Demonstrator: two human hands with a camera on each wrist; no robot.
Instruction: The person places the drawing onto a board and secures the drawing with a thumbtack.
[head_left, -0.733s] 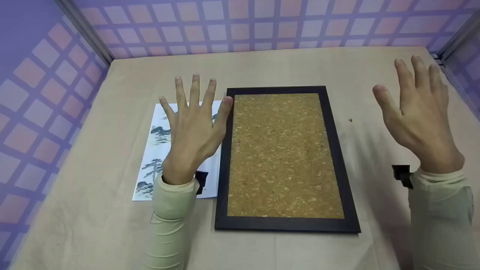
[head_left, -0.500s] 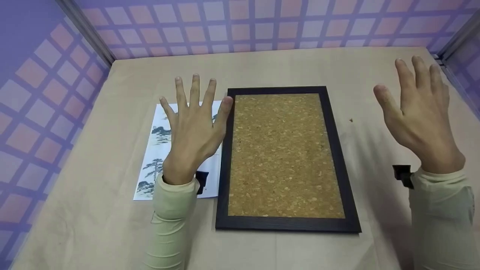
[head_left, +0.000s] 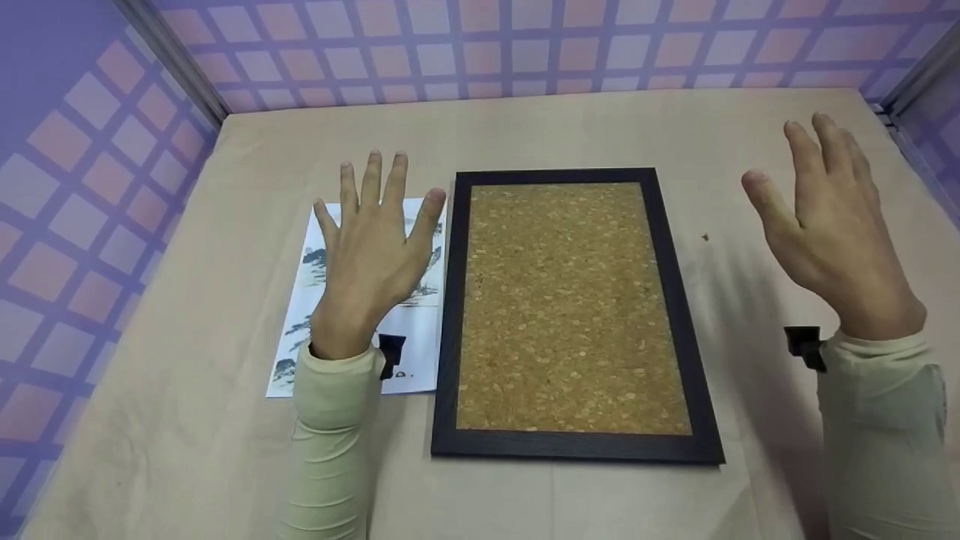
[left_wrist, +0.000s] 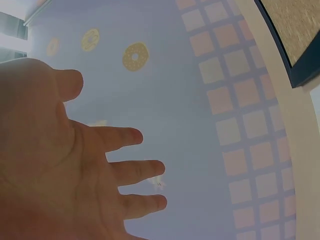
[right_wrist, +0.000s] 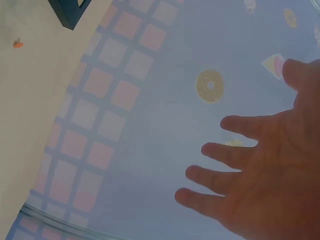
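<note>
A cork board (head_left: 570, 307) in a black frame lies flat on the cloth-covered table. Left of it is a white sheet printed with ink-style pine trees (head_left: 409, 349), its right edge against or close to the frame. My left hand (head_left: 371, 255) is held above the sheet with fingers spread, hiding part of it and holding nothing. To the right of the board my right hand (head_left: 836, 225) is raised, fingers extended and nothing in it. Between that hand and the board lies a small orange thumbtack (right_wrist: 18, 44), point up.
Beige cloth (head_left: 180, 300) covers the table. Purple walls with a checked pattern (head_left: 480, 52) stand at the back and sides, with metal posts (head_left: 172, 60) at the corners. A black camera mount (head_left: 804, 346) sits on each wrist.
My left hand has shifted a little to the left, showing more of the sheet beside the frame. The fingers of my right hand have turned slightly leftward. Board and sheet stay in place.
</note>
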